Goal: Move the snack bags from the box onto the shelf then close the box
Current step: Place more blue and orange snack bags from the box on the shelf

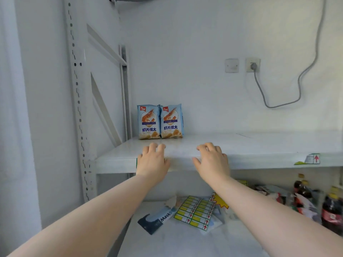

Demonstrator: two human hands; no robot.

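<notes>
Two shrimp-chip bags, left bag (pixel 149 122) and right bag (pixel 171 121), stand upright at the back-left of the upper shelf (pixel 259 145). Long axes vertical, printed fronts face the camera, sides touching. Backs hidden; contact with the wall cannot be told.

Left hand (pixel 152 162) and right hand (pixel 211 160) sit at the shelf's front edge, near the bags but apart from them. Fingers loosely bent, slightly spread, holding nothing. Contact with the board is unclear. The left hand covers part of a green label on the front lip.

Open board runs right of the bags to the frame edge. Upright post (pixel 78 101) bounds the left side.

Lower shelf: mask box (pixel 157 218), label sheet (pixel 194 212), cola bottles (pixel 332 210) blurred and cut off at right.
</notes>
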